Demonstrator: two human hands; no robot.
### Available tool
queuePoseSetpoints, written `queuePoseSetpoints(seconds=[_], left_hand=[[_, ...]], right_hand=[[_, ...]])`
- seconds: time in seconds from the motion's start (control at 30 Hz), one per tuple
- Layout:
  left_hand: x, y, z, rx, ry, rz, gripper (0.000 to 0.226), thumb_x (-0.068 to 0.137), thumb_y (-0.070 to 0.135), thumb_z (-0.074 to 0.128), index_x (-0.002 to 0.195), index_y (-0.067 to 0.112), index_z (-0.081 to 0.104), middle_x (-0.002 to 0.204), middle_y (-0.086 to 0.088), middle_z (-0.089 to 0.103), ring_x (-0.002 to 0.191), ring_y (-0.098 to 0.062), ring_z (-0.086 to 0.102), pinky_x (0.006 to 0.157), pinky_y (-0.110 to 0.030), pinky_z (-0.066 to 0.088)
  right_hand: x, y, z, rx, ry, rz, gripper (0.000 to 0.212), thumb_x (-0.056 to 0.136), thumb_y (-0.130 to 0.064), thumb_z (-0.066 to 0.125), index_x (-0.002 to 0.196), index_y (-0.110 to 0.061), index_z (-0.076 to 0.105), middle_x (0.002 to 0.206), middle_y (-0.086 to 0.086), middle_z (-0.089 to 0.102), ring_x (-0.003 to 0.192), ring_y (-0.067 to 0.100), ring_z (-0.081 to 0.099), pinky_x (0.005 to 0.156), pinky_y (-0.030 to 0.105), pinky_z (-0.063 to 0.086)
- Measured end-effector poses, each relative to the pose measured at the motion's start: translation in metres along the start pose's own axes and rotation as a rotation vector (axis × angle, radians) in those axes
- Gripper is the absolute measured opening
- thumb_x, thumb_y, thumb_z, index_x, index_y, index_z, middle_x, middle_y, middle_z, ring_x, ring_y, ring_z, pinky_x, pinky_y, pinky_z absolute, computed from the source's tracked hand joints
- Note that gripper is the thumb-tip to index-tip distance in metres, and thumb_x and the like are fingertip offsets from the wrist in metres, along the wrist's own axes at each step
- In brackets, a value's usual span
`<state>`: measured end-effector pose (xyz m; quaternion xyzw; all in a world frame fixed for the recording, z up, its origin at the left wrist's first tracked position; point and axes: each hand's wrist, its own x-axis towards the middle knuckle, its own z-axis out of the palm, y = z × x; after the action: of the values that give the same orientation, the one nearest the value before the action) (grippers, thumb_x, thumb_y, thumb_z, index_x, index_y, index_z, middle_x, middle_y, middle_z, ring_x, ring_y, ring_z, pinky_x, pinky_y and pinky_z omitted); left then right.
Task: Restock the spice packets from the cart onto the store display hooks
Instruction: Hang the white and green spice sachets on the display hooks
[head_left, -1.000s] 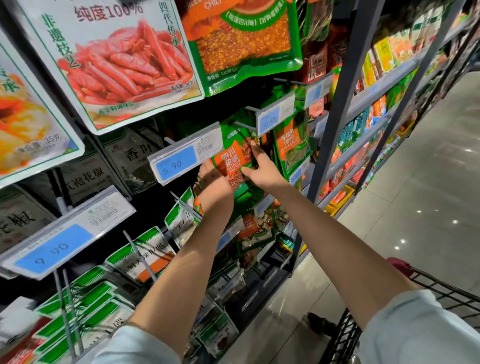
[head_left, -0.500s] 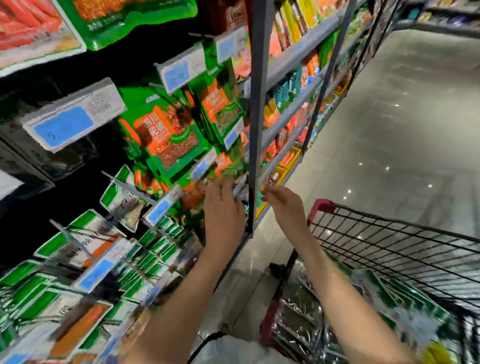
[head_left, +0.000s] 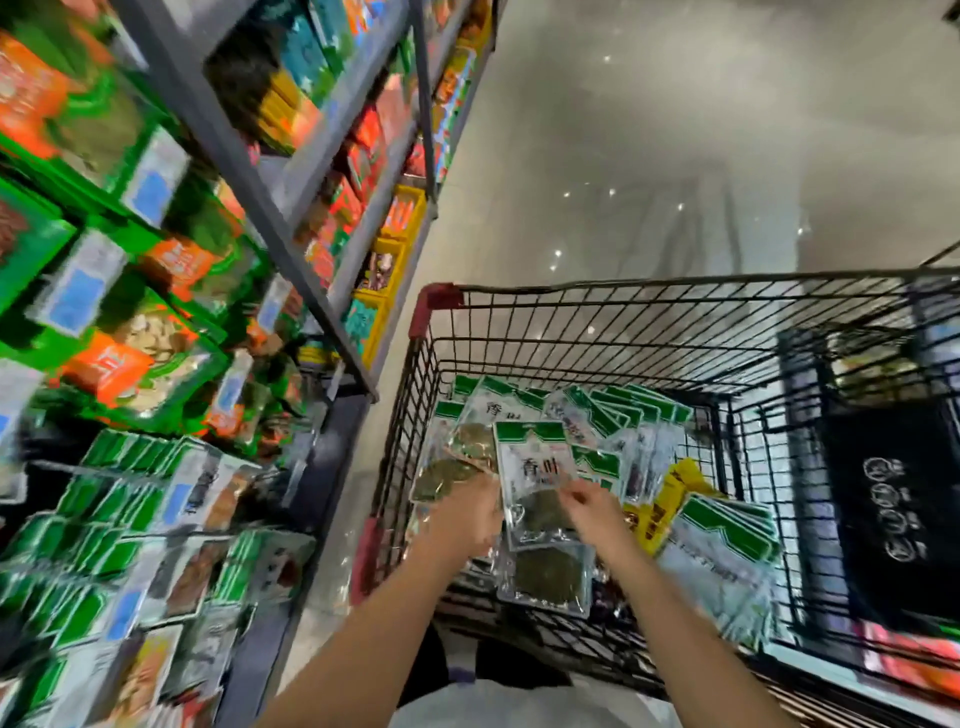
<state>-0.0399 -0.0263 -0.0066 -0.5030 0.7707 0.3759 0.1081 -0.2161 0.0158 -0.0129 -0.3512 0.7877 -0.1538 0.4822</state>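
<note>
Grip: right hand pinches one spice packet; left hand blurred, cannot tell; one cart.

The cart is black wire metal, with a red plastic cap on its ten o'clock corner. The spice packet in the middle of it is clear, glossy, crinkled film. Towards twelve o'clock the floor is polished and shines with light spots. At nine o'clock the shelf upright is matt grey metal.

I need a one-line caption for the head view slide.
Right hand pinches a green-topped spice packet in the wire cart; left hand touches the packets beside it.
</note>
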Motion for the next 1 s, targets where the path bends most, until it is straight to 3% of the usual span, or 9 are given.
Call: queuePoseSetpoints(seconds=[0.13, 0.23, 0.37, 0.57, 0.73, 0.8, 0.87, 0.93, 1.0], left_hand=[[0.041, -0.006, 0.023, 0.01, 0.007, -0.119, 0.04, 0.101, 0.02, 0.04, 0.138, 0.006, 0.043, 0.149, -0.014, 0.035, 0.133, -0.025, 0.04, 0.108, -0.036, 0.036], [0.08, -0.012, 0.024, -0.013, 0.116, -0.23, 0.033, 0.098, 0.014, 0.041, 0.129, 0.004, 0.047, 0.139, -0.018, 0.045, 0.12, -0.029, 0.05, 0.097, -0.04, 0.044], [0.118, -0.032, 0.028, 0.074, 0.148, -0.235, 0.053, 0.096, 0.015, 0.047, 0.146, 0.012, 0.031, 0.157, -0.014, 0.021, 0.141, -0.035, 0.025, 0.112, -0.048, 0.028], [0.152, -0.051, 0.044, 0.013, 0.233, -0.444, 0.041, 0.098, 0.029, 0.048, 0.135, 0.01, 0.049, 0.136, -0.021, 0.048, 0.128, -0.037, 0.04, 0.105, -0.048, 0.038], [0.16, -0.051, 0.031, -0.329, 0.3, -0.549, 0.057, 0.084, 0.021, 0.073, 0.13, 0.006, 0.043, 0.127, -0.019, 0.052, 0.117, -0.037, 0.05, 0.095, -0.045, 0.042], [0.154, -0.047, 0.026, -0.512, 0.263, -0.571, 0.059, 0.08, 0.014, 0.076, 0.129, 0.006, 0.043, 0.124, -0.016, 0.055, 0.107, -0.032, 0.057, 0.09, -0.042, 0.047], [0.141, -0.045, 0.025, -0.563, 0.186, -0.601, 0.046, 0.083, 0.011, 0.072, 0.12, 0.009, 0.047, 0.117, -0.015, 0.058, 0.086, -0.024, 0.06, 0.07, -0.037, 0.053], [0.125, -0.041, 0.028, -0.501, 0.093, -0.588, 0.038, 0.087, 0.008, 0.066, 0.121, 0.01, 0.049, 0.106, -0.012, 0.058, 0.071, -0.017, 0.055, 0.053, -0.027, 0.044], [0.109, -0.036, 0.034, -0.368, -0.033, -0.539, 0.036, 0.092, 0.008, 0.059, 0.127, 0.011, 0.05, 0.1, -0.009, 0.057, 0.075, -0.02, 0.056, 0.058, -0.026, 0.043]], right_hand=[[0.028, 0.035, 0.001, -0.173, -0.107, 0.08, 0.037, 0.096, -0.022, 0.055, 0.132, -0.013, 0.054, 0.126, 0.008, 0.061, 0.099, 0.019, 0.058, 0.077, 0.023, 0.046], [0.053, 0.05, 0.007, -0.158, -0.124, 0.1, 0.036, 0.093, -0.019, 0.059, 0.128, -0.012, 0.056, 0.122, 0.011, 0.064, 0.097, 0.021, 0.061, 0.083, 0.027, 0.05], [0.081, 0.059, 0.016, -0.158, -0.123, 0.102, 0.047, 0.091, -0.023, 0.063, 0.135, -0.012, 0.05, 0.125, 0.008, 0.062, 0.111, 0.025, 0.059, 0.093, 0.031, 0.047], [0.103, 0.076, 0.029, -0.239, -0.01, 0.168, 0.072, 0.084, -0.045, 0.068, 0.141, -0.014, 0.038, 0.141, 0.01, 0.042, 0.127, 0.029, 0.045, 0.103, 0.039, 0.041], [0.106, 0.076, 0.029, 0.095, -0.013, 0.307, 0.064, 0.082, -0.026, 0.075, 0.135, -0.015, 0.043, 0.125, 0.005, 0.058, 0.109, 0.025, 0.059, 0.092, 0.036, 0.049], [0.107, 0.078, 0.026, 0.184, -0.015, 0.351, 0.053, 0.084, -0.023, 0.072, 0.13, -0.009, 0.048, 0.125, 0.007, 0.059, 0.109, 0.026, 0.058, 0.095, 0.04, 0.049], [0.107, 0.081, 0.021, 0.24, -0.026, 0.366, 0.052, 0.083, -0.025, 0.072, 0.129, -0.008, 0.052, 0.126, 0.01, 0.06, 0.109, 0.027, 0.059, 0.097, 0.045, 0.049], [0.106, 0.084, 0.019, 0.213, -0.044, 0.363, 0.055, 0.085, -0.027, 0.069, 0.133, -0.008, 0.05, 0.132, 0.011, 0.056, 0.115, 0.028, 0.056, 0.1, 0.047, 0.047], [0.096, 0.072, 0.015, 0.145, -0.067, 0.362, 0.049, 0.091, -0.024, 0.063, 0.134, -0.005, 0.049, 0.13, 0.013, 0.054, 0.119, 0.025, 0.051, 0.102, 0.041, 0.044]])
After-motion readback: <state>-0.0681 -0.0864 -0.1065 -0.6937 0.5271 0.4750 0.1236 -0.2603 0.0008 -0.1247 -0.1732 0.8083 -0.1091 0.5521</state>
